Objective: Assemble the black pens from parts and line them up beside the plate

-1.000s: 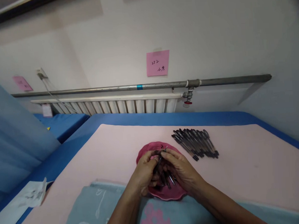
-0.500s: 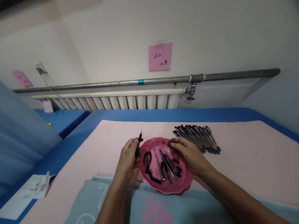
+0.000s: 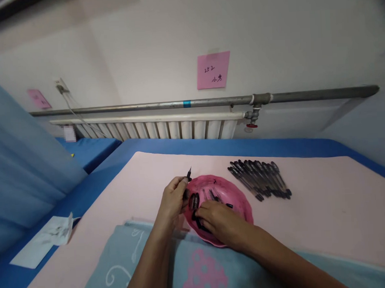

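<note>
- Starting at the far left, a blue curtain (image 3: pixel 22 157) hangs by the bed, and a white paper slip (image 3: pixel 42 240) lies on the blue sheet (image 3: pixel 94 183) below it.
- Next comes the pink cloth (image 3: pixel 312 206) spread over the table, with a grey-blue towel (image 3: pixel 121 268) at my near edge.
- My left hand (image 3: pixel 172 201) sits just left of the dish, fingers curled tight round a black pen part (image 3: pixel 188 175) whose tip pokes up past my thumb.
- Centre now: the pink dish (image 3: pixel 239 199) holds loose pen pieces (image 3: pixel 211 195), refills and dark caps in a jumble.
- My right hand (image 3: pixel 217 222) is down inside the dish, fingertips bunched on the pieces near its left side; whether they actually pinch one, I cannot tell from here.
- Further right, a row of finished black pens (image 3: pixel 262 179) lies side by side on the pink cloth, well apart from the dish.
- Behind it all, a radiator (image 3: pixel 153 129) runs along the wall under a pink note (image 3: pixel 213 70).
</note>
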### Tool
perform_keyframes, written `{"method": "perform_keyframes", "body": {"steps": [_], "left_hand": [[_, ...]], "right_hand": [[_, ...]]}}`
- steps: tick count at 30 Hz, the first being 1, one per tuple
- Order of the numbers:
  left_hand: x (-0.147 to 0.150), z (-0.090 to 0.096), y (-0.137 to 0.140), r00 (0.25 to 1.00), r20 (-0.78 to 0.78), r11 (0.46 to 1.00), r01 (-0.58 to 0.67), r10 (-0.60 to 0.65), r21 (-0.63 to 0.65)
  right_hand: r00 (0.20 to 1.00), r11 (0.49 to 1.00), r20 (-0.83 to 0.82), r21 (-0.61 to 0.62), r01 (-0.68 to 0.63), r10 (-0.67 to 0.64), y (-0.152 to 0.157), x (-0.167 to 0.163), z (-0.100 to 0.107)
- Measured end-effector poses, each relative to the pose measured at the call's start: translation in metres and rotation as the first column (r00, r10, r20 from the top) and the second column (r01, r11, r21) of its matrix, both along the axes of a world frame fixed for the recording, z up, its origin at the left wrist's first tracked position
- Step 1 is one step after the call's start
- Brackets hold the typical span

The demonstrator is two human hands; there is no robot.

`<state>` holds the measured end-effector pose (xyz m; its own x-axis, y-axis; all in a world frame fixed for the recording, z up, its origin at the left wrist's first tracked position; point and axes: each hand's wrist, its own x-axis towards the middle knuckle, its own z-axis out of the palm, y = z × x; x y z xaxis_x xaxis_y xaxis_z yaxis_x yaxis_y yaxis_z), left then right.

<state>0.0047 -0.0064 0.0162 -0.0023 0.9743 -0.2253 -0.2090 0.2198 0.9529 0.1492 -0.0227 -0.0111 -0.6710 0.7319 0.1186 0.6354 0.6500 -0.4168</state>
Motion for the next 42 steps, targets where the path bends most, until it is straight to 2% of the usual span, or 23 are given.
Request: {"method": "perform_keyframes", "body": {"steps": [5, 11, 13, 15, 17, 20, 21, 23, 25, 27, 33, 38, 42], "left_hand": [[-0.001, -0.006, 0.001, 1.0, -0.006, 1.0, 0.02, -0.02, 0.006], [0.002, -0.006, 0.0, 0.997, -0.04, 0.998, 0.065, -0.065, -0.001], [0.003, -0.004, -0.001, 0.996, -0.053, 0.997, 0.077, -0.077, -0.007], [0.004, -0.002, -0.002, 0.993, -0.064, 0.995, 0.101, -0.101, -0.007], [0.005, 0.0, -0.003, 0.988, -0.072, 0.99, 0.139, -0.139, -0.016], [0.008, -0.001, -0.006, 0.981, -0.075, 0.984, 0.18, -0.181, -0.02], [0.009, -0.002, -0.007, 0.978, -0.075, 0.981, 0.194, -0.195, -0.014], [0.013, -0.005, -0.008, 0.971, -0.074, 0.973, 0.23, -0.229, -0.002], [0.017, -0.008, -0.01, 0.963, -0.073, 0.965, 0.262, -0.261, 0.006], [0.02, -0.01, -0.011, 0.959, -0.074, 0.961, 0.276, -0.274, 0.014], [0.023, -0.007, -0.011, 0.956, -0.078, 0.959, 0.282, -0.282, -0.009], [0.025, -0.007, -0.012, 0.96, -0.086, 0.963, 0.269, -0.267, 0.002], [0.029, -0.004, -0.016, 0.959, 0.013, 0.956, 0.282, -0.282, -0.077]], "right_hand": [[0.996, 0.998, 0.088, 0.066, 0.023, -0.029, 0.002, 0.001, -0.006], [0.99, 0.991, 0.104, 0.101, 0.088, -0.099, 0.006, 0.007, -0.017], [0.994, 0.991, 0.044, 0.086, 0.1, -0.105, 0.007, 0.009, -0.015], [0.986, 0.991, -0.111, 0.025, 0.128, -0.124, 0.009, 0.011, -0.008], [0.915, 0.976, -0.339, -0.071, 0.208, -0.22, 0.013, 0.016, 0.003], [0.659, 0.897, -0.608, -0.289, 0.336, -0.443, 0.02, 0.025, 0.019], [0.556, 0.861, -0.658, -0.383, 0.334, -0.508, 0.022, 0.028, 0.023], [0.374, 0.797, -0.704, -0.552, 0.246, -0.603, 0.026, 0.032, 0.026], [0.26, 0.752, -0.71, -0.647, 0.128, -0.654, 0.027, 0.033, 0.026], [0.224, 0.729, -0.703, -0.683, 0.05, -0.675, 0.025, 0.032, 0.025], [0.229, 0.688, -0.677, -0.724, -0.039, -0.699, 0.022, 0.026, 0.019], [0.134, 0.626, -0.648, -0.76, -0.177, -0.749, 0.024, 0.025, 0.014], [0.088, 0.617, -0.643, -0.758, -0.21, -0.76, 0.023, 0.023, 0.012]]}}
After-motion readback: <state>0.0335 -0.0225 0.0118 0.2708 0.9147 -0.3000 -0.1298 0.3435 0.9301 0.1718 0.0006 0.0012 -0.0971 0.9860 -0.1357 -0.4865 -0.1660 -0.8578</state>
